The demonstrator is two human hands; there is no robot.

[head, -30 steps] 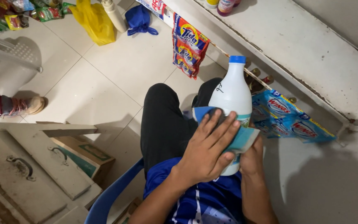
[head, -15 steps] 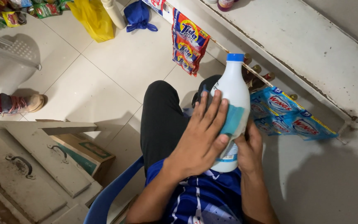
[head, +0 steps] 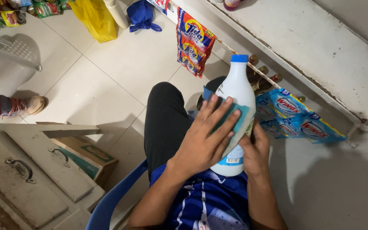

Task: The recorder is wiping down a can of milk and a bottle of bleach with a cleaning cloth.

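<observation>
While the person sits on a blue plastic chair (head: 111,200) with one dark-trousered leg stretched over the tiled floor (head: 120,59), both hands are on a white plastic bottle with a blue cap (head: 236,91) held upright over the lap. Spread flat with its fingers fanned wide, the left hand (head: 203,138) presses a teal cloth (head: 235,115) against the front of the bottle, the cloth showing between and beyond the fingertips. From the far side the right hand (head: 255,151) wraps around the bottle's lower body, thumb and fingers closed on it. Just beside the bottle, blue detergent sachets (head: 297,117) hang off the edge of a worn white shelf (head: 320,47), and a strip of orange detergent sachets (head: 192,42) hangs further along. A cardboard box (head: 88,157) sits on the floor near the chair, and a yellow plastic bag (head: 92,17) lies well apart.
</observation>
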